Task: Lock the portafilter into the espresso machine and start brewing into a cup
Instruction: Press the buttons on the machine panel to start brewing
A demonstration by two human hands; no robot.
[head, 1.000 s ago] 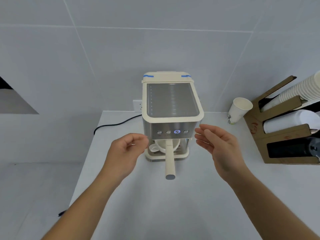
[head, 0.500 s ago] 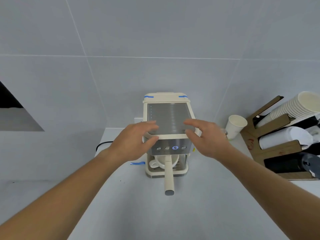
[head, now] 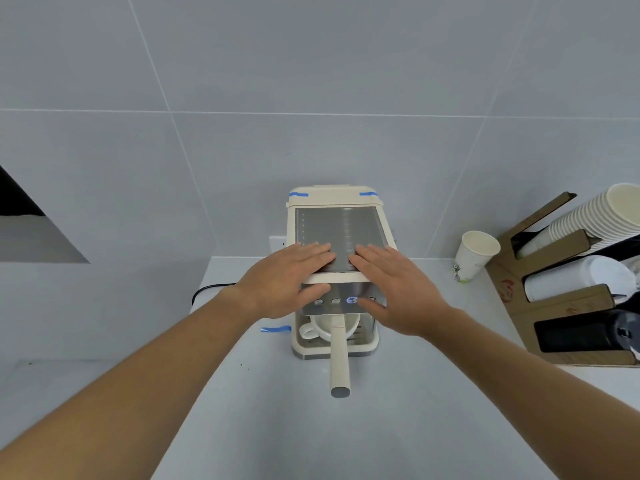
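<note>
A cream and steel espresso machine (head: pixel 337 221) stands at the back of the white counter. Its portafilter handle (head: pixel 339 362) sticks straight out toward me from under the button panel. A white cup (head: pixel 323 330) sits on the drip tray below it. One button (head: pixel 351 300) glows blue. My left hand (head: pixel 284 278) lies flat on the front left of the machine's top, thumb over the panel. My right hand (head: pixel 394 289) lies flat on the front right, its thumb near the lit button. Neither hand holds anything.
A paper cup (head: pixel 474 254) stands right of the machine. A cardboard cup dispenser (head: pixel 571 292) with stacked cups and lids fills the right edge. A black power cord (head: pixel 207 291) runs behind on the left. Blue tape (head: pixel 275 329) marks the counter by the machine's base.
Both hands rose from in front of the machine and came down flat on the front of its top, closer together. The camera tilted up.
</note>
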